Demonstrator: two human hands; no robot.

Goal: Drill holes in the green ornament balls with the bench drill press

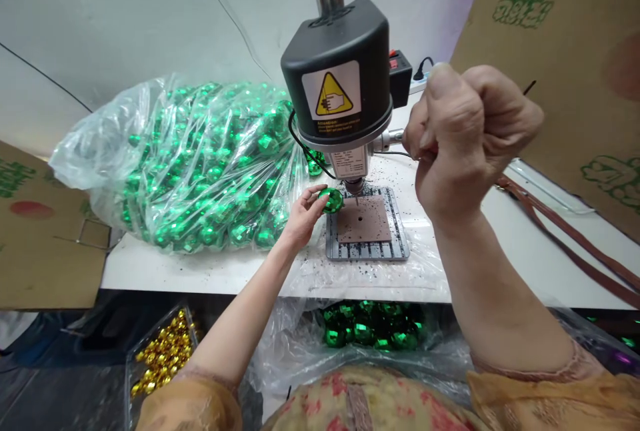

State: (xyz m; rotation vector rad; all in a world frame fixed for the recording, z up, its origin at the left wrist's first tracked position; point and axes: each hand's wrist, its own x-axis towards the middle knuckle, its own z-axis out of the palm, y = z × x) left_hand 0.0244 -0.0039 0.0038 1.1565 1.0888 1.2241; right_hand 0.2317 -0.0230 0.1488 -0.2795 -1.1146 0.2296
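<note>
At nine o'clock, bulging bag [100,151] holds green balls [215,171] | eight: tray [129,384], gold baubles [163,351] | six: clear plastic [285,337], more balls [365,331] | left hand [303,214] pinches faceted ball [332,200] | right hand [465,131] clenches lever [395,137]

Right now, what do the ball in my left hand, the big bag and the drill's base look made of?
Ball: probably plastic, glossy green, with mirror-like glints. Bag: thin, clear plastic film, judging by its creases and glare. Base: likely metal, dull grey, with straight slots.
</note>
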